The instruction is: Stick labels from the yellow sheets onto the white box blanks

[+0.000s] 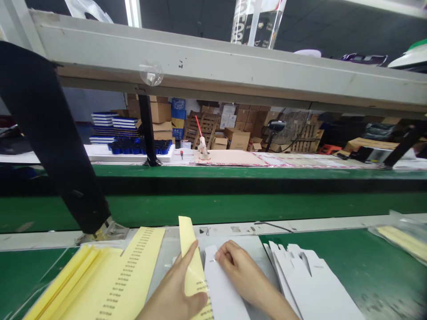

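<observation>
Green-topped workbench (376, 284) spreads across the near foreground, with a green conveyor belt (213, 209) running beyond it and a grey metal shelf beam (213, 58) crossing overhead. Far across the room, cardboard boxes (240, 129) and wooden pallets (203, 126) crowd together behind the belt. On the near bench, folded yellow printed sheets (130, 275) lie to the left and a stack of white die-cut cards (310, 280) lies to the right. Between them, a person's left hand (175, 289) and right hand (240, 271) sit close together, the forearms angling in from the near edge. The left hand grasps a narrow yellow paper strip (191, 262), its thumb pressed across the strip, which stands tilted up and away from the person. The right hand's fingers (230, 255) curl over the far end of a white die-cut card (222, 289) lying just beside the strip, though it is impossible to tell whether they are closed on it or only resting there. Both pieces look light; the thin strip would likely flex easily, the card less so, and either seems best taken by its long edges.
</observation>
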`<state>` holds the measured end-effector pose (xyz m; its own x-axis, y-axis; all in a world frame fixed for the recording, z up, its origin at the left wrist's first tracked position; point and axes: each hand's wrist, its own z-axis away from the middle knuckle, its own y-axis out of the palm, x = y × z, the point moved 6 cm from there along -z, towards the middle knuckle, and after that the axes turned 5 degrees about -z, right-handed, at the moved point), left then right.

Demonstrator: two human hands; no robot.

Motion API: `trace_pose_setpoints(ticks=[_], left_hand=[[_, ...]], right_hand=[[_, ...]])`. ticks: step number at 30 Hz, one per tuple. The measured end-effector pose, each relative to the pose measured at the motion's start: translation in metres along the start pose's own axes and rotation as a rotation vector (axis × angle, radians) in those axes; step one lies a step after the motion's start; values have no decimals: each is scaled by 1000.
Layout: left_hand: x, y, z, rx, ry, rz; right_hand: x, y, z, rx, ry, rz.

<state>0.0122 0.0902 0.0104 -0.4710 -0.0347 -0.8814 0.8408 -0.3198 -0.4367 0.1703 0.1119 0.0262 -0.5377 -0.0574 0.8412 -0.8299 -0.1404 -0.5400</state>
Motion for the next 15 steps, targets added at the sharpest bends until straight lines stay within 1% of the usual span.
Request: trace_pose_setpoints(ticks=[3,5,7,11,15], left_hand=[[1,0,-1,-10,-13,-10],[0,0,-1,-14,-1,-28],[0,1,-1,-10,5,-29],[2,1,-1,-10,-5,-21],[3,0,-1,-25,-18,-40]], right_hand=[[3,1,1,-25,-24,49],[5,0,2,-66,-33,104],[4,-2,2,-97,15,163],[-9,-10,1,-116,166,239],[-14,-15,2,-159,185,227]])
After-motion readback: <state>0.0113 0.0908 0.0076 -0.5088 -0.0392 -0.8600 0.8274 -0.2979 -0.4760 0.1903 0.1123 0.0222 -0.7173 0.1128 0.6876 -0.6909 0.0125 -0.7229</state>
